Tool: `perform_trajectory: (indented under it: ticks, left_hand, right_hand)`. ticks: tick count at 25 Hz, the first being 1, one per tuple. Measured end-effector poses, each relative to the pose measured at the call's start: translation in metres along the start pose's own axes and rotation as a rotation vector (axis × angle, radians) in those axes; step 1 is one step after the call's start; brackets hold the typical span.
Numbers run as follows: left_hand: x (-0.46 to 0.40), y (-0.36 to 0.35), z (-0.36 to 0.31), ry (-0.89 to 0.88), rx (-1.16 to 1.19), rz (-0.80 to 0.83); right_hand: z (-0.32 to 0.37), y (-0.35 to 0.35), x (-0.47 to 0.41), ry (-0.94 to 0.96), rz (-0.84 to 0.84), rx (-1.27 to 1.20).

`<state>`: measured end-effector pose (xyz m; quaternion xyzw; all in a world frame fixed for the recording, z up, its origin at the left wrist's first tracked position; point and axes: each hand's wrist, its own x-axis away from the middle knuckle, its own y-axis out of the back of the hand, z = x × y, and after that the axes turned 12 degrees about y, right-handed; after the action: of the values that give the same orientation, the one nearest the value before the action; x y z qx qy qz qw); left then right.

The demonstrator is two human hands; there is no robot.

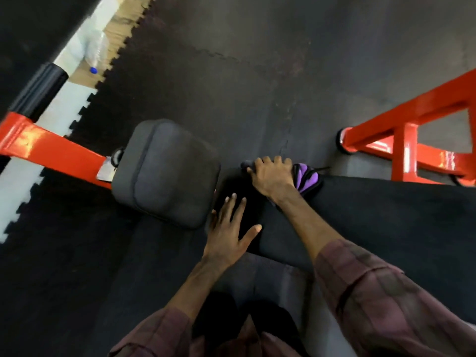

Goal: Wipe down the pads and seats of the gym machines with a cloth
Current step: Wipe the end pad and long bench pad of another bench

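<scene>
On the dark rubber gym floor (257, 73), the long black pad (386, 215) runs out to 3 o'clock, and your right hand (273, 176) curls over the one purple cloth (307, 177) at its near end, probably to wipe that edge. Your left hand (229, 228) lies flat with fingers spread, holding nothing, likely steadying you. At 9 o'clock sits one grey seat (167, 173), between two orange frames (401, 140).

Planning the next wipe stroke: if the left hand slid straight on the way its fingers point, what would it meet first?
The left hand lies flat on the black bench pad, fingers pointing toward its end. Past that edge, probably only the floor mat; the grey seat pad sits just left of that line, though depth is unclear.
</scene>
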<state>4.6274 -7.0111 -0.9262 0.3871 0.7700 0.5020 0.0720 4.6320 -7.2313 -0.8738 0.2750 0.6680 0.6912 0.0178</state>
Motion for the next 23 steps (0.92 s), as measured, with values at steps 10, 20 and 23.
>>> perform_trajectory:
  ticks: [10,20,23]
  left_hand:
    - [0.033,0.005,0.063,-0.060,0.112,0.054]
    - [0.049,0.059,0.127,-0.126,0.153,0.059]
    - [0.056,0.074,0.120,-0.163,0.119,0.107]
  right_hand:
    - [0.055,-0.015,-0.041,0.367,0.125,0.149]
    - [0.149,-0.073,0.043,0.529,0.155,0.118]
    - [0.155,-0.091,0.077,0.728,0.100,0.097]
